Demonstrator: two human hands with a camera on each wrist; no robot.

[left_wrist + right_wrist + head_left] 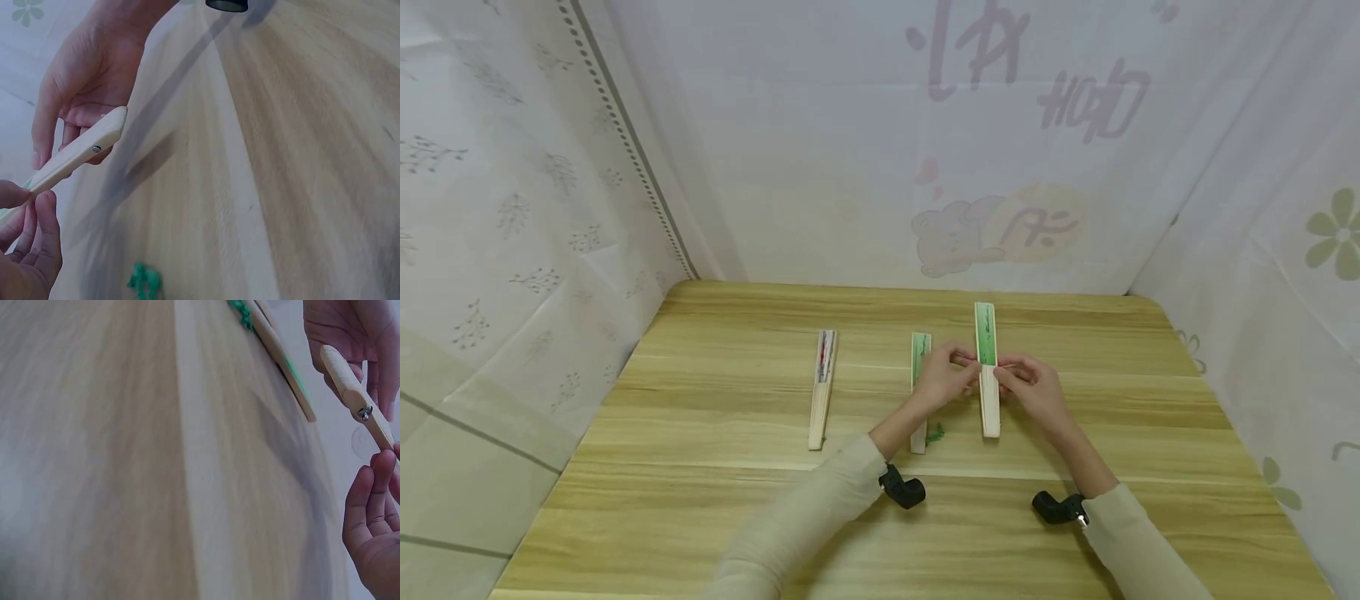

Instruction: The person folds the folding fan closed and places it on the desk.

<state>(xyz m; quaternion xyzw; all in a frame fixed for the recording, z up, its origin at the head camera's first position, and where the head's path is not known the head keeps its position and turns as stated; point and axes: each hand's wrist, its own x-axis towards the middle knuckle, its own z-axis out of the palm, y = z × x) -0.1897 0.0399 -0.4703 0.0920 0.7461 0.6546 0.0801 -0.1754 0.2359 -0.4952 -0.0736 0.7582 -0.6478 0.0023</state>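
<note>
A folded hand fan with pale wooden ribs and a green upper part is held up over the table by both hands. My left hand pinches its left edge near the middle, and my right hand pinches the right edge. Both wrist views show the fan's pale rib end with a small metal rivet sticking out past the fingers, clear of the tabletop. A second green folded fan lies beneath the left hand, partly covered by it. Its green tassel rests beside it.
Further left on the wooden table lies a third folded fan, with a dark and red pattern. Printed cloth hangs behind the table and on both sides. Black camera mounts sit at the wrists.
</note>
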